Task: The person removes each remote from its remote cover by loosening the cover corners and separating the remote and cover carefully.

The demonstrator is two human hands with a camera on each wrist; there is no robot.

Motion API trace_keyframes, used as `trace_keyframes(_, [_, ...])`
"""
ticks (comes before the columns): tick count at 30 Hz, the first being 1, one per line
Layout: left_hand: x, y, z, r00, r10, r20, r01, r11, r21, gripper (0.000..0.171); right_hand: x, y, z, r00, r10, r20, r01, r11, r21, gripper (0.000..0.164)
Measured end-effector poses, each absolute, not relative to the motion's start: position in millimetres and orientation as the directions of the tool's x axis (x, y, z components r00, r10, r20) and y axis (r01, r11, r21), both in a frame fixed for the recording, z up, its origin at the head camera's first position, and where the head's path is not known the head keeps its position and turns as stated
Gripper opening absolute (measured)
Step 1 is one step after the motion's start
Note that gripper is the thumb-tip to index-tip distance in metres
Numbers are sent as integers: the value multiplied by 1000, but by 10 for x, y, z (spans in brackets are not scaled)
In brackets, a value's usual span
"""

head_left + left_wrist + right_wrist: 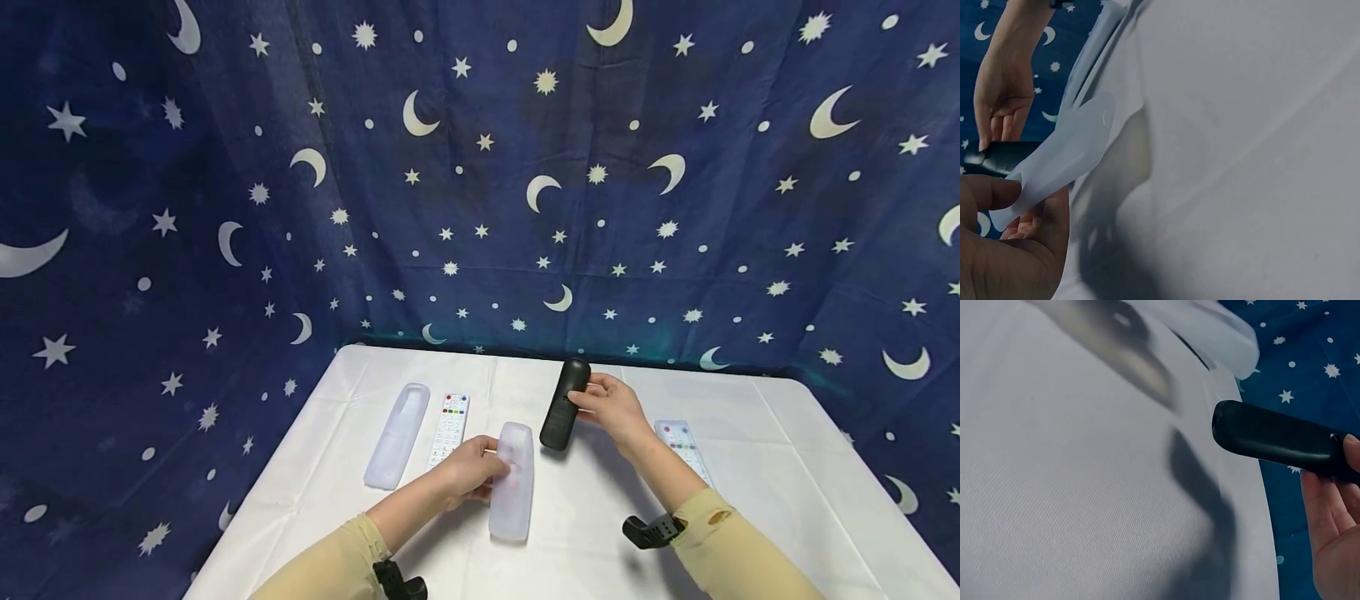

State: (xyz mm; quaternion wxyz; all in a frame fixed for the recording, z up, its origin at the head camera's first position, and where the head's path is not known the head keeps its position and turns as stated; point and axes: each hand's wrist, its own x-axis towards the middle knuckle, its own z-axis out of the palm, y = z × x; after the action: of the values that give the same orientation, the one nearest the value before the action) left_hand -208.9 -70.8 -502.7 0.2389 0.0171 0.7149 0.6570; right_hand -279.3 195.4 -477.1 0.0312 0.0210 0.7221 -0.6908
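My left hand (474,471) pinches a translucent white silicone remote cover (514,500) by its edge, thumb on its face. The cover is held tilted over the table, and in the left wrist view the same cover (1066,150) overlaps the black remote. My right hand (611,408) grips a black remote control (562,412) around its upper half, thumb on the face turned to me. In the right wrist view the black remote (1279,437) reaches out from the fingers. The two held things are side by side, a small gap apart.
A white remote (450,425) with colored buttons lies left of the left hand, partly hidden by it. Farther left lies another translucent cover (397,437). Beyond the right forearm is a second white remote (682,446). A starry blue curtain (480,183) stands behind the white table (600,550).
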Motion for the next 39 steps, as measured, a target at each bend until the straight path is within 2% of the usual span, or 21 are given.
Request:
trace_keyframes(11, [-2293,-836,-4923,-901,296,-316,-289,132,948,44,-2743,1909,-4781,-999,-47,-23,20,56,-998,46])
trace_keyframes(19, [-2405,-846,-4866,-915,241,-323,-285,178,942,44,-2702,1928,-4794,-995,-96,-12,1,112,-994,52])
trace_keyframes(23, [-2470,-827,-4829,-919,224,-325,-284,196,939,45,-2672,1930,-4790,-993,-116,-1,-22,197,-980,49])
trace_keyframes(29, [-2563,-770,-4823,-923,214,-320,-272,223,936,47,-2620,1897,-4811,-989,-131,68,-113,380,-918,32])
trace_keyframes(32, [-2601,-729,-4827,-929,202,-311,-260,245,934,48,-2610,1876,-4845,-981,-147,129,-180,415,-892,26])
trace_keyframes(39, [-2678,-603,-4864,-940,157,-304,-242,322,915,43,-2560,1835,-4919,-960,-157,233,-280,472,-836,25])
